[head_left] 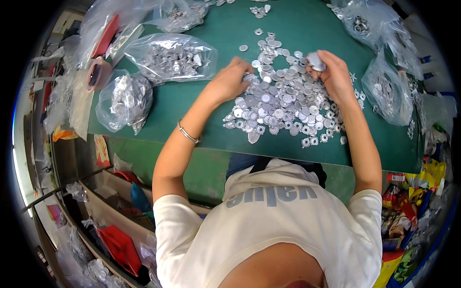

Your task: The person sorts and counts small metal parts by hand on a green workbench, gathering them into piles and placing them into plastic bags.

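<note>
A broad pile of small silver metal discs with toothed or scalloped rims lies on the green tabletop. At the pile's left edge is my left hand, fingers bent and fingertips down at the discs; whether they pinch one is hidden. My right hand is raised over the pile's right side. Between its thumb and fingers is a silver metal disc, slightly blurred and larger-looking than those below. A bracelet circles my left wrist area.
Clear plastic bags of metal parts stand at the left, and another bag lies at the right. A roll of tape sits near the table's left edge. Below, open drawers hold assorted items; colourful packets fill the lower right.
</note>
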Tool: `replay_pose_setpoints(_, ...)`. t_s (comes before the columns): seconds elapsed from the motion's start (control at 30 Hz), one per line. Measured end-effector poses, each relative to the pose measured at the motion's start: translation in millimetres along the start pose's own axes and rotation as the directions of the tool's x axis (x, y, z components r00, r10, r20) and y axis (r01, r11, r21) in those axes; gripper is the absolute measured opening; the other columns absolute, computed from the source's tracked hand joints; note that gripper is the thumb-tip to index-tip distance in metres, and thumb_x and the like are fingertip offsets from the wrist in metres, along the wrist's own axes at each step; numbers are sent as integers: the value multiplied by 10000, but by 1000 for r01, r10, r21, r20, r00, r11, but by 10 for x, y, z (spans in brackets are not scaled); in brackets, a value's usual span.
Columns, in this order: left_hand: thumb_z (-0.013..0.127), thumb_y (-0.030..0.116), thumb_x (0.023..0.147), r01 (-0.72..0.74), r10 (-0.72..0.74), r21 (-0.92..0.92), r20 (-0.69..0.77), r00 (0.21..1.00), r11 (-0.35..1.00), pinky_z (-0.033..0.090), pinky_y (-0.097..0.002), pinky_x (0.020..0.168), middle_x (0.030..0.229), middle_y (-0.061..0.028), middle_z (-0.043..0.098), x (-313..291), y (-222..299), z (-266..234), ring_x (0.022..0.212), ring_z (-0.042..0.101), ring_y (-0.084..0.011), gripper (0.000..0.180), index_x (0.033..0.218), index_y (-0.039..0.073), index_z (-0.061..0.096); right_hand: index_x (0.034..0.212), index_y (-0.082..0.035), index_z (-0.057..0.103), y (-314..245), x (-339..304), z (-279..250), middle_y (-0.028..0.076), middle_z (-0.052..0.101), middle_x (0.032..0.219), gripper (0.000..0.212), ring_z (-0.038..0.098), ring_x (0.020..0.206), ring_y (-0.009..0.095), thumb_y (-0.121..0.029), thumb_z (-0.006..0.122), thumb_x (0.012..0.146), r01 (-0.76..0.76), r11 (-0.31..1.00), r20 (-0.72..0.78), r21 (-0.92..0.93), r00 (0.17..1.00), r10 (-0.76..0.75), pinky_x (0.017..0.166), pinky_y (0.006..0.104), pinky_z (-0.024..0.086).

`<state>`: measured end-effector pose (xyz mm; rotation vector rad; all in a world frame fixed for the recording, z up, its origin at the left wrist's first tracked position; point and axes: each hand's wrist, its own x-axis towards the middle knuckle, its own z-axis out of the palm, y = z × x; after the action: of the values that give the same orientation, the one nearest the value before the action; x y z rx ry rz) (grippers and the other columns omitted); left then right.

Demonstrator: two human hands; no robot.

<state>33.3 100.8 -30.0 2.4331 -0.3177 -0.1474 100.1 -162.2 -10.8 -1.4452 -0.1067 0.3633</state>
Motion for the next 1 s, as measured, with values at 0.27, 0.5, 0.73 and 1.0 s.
replay_pose_setpoints(0.27, 661, 43, 737, 80, -78, -160, 21, 997, 984, 431, -314, 628, 800, -74, 589, 80, 27, -90, 683, 545, -173, 224, 935, -4, 568, 897, -13, 575, 22, -792, -807, 28, 482, 724, 152, 385, 468, 65, -162, 549, 902, -264, 845, 148, 464, 964, 220, 373, 193, 273)
replay_pose_setpoints(0.5, 522, 43, 867, 327, -267, -942, 336, 903, -82, 365, -194, 526, 856, -36, 495, -183, 396, -18, 637, 409, -79, 281, 1137, -34, 532, 930, 17, 626, 40, -1161, -568, -7, 511, 571, 155, 435, 464, 33, -117, 609, 854, -70, 935, -45, -347, 997, 57, 383, 192, 303)
replay_pose_setpoints(0.73, 451, 311, 814, 474, -196, -788, 575, 794, -394, 327, -213, 399, 796, -62, 433, -518, 1020, 409, 616, 446, -147, 254, 716, 81, 408, 886, -17, 575, 115, -1112, -540, -27, 393, 484, 188, 332, 342, 71, -201, 546, 915, -197, 947, -57, 254, 974, 218, 313, 220, 214)
replay_pose_setpoints(1.0, 484, 76, 904, 465, -102, -885, 462, 881, 6, 414, -213, 465, 929, -112, 605, -398, 1122, 616, 620, 511, -113, 165, 1013, -19, 562, 1072, -64, 618, 53, -848, -743, 61, 537, 613, 317, 515, 523, 186, -176, 680, 783, 47, 569, -187, -821, 919, -346, 509, 334, 410)
